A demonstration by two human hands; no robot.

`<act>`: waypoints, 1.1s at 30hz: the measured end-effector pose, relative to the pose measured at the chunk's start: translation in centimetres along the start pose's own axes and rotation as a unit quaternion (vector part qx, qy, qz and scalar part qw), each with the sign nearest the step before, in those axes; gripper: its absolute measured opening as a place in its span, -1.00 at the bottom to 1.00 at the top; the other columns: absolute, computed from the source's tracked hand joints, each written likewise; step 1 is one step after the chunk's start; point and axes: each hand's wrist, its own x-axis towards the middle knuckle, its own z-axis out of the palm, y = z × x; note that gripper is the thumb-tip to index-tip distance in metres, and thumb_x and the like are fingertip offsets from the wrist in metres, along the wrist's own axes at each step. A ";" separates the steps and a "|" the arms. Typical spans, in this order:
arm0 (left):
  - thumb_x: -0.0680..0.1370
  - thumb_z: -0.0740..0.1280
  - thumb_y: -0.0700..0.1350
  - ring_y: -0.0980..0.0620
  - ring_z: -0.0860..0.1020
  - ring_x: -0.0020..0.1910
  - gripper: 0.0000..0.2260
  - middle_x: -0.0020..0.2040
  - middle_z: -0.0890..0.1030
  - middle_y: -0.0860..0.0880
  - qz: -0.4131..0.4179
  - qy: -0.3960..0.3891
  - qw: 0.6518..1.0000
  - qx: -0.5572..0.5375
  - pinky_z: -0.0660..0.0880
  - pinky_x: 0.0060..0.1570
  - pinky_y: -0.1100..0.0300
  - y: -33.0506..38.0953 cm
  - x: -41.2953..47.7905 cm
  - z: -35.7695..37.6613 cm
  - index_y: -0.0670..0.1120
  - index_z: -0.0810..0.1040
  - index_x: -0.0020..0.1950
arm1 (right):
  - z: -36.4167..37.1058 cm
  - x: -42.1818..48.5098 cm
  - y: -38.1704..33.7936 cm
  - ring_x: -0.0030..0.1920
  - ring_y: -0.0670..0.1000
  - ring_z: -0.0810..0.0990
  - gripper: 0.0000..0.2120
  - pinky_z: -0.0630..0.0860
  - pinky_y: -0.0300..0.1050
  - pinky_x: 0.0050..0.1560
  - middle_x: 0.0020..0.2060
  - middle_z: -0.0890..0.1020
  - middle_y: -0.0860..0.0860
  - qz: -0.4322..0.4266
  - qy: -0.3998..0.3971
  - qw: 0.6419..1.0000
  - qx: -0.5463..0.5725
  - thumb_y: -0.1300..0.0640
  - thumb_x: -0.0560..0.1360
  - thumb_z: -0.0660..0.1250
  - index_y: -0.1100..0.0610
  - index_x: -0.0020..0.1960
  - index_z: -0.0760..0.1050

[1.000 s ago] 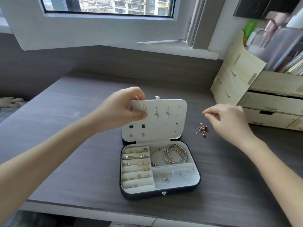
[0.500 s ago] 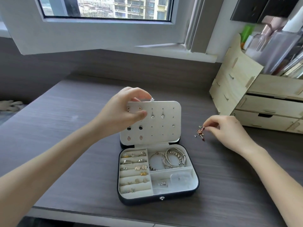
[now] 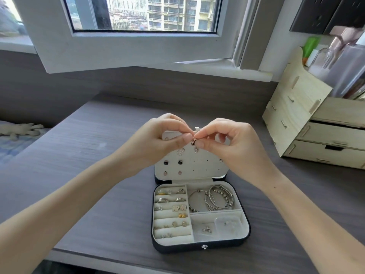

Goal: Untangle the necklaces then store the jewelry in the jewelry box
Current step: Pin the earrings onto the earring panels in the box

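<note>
The open black jewelry box point(image 3: 200, 246) sits on the grey desk near its front edge. Its white earring panel point(image 3: 197, 165) stands upright with several studs pinned in it. Rings and earrings lie in the padded rows point(image 3: 171, 212). Silver bangles and beaded bracelets point(image 3: 213, 198) fill the upper right compartment. My left hand point(image 3: 160, 139) and my right hand point(image 3: 227, 143) meet in front of the panel's top. Both pinch a small rose-gold earring point(image 3: 194, 140) between thumb and fingertips. The hands hide the panel's upper rows.
A light wooden drawer organizer point(image 3: 316, 131) with bottles on top stands at the right. An open window frame point(image 3: 126, 50) hangs over the back of the desk point(image 3: 79, 155). A pale soft toy point(image 3: 21, 129) lies off the desk's left edge.
My right hand picked the rose-gold earring up off the desk at the right and carried it to the panel. My left hand let go of the panel's top and now pinches the earring too.
</note>
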 end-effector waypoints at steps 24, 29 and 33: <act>0.35 0.38 0.01 0.11 0.52 -0.31 -0.80 -0.31 0.61 0.00 -0.083 0.102 0.979 -0.158 0.44 -0.29 0.34 -1.0 0.5 -0.4 -0.13 0.61 -0.22 | 2.0 -3.1 4.9 -0.30 -0.03 0.37 -0.85 0.20 -0.09 -0.22 -0.40 0.49 -0.10 -0.123 0.097 0.918 -0.363 -0.04 0.40 0.38 0.00 -0.28 0.64; 0.34 0.39 0.02 0.07 0.54 -0.28 -0.80 -0.24 0.64 -0.07 -0.094 0.127 0.970 -0.183 0.44 -0.20 0.23 -1.3 0.5 -0.4 -0.11 0.60 -0.22 | 2.5 -2.7 5.0 -0.32 -0.01 0.39 -0.89 0.16 -0.11 -0.20 -0.40 0.49 -0.11 -0.120 0.105 0.918 -0.364 -0.02 0.38 0.41 -0.03 -0.28 0.63; 0.37 0.39 0.01 0.06 0.57 -0.27 -0.82 -0.26 0.65 -0.05 -0.099 0.141 0.968 -0.182 0.46 -0.19 0.21 -1.6 0.7 -0.5 -0.10 0.60 -0.21 | 2.7 -2.7 5.0 -0.31 -0.01 0.38 -0.86 0.12 -0.13 -0.18 -0.40 0.49 -0.12 -0.122 0.100 0.917 -0.367 -0.04 0.39 0.37 -0.03 -0.29 0.62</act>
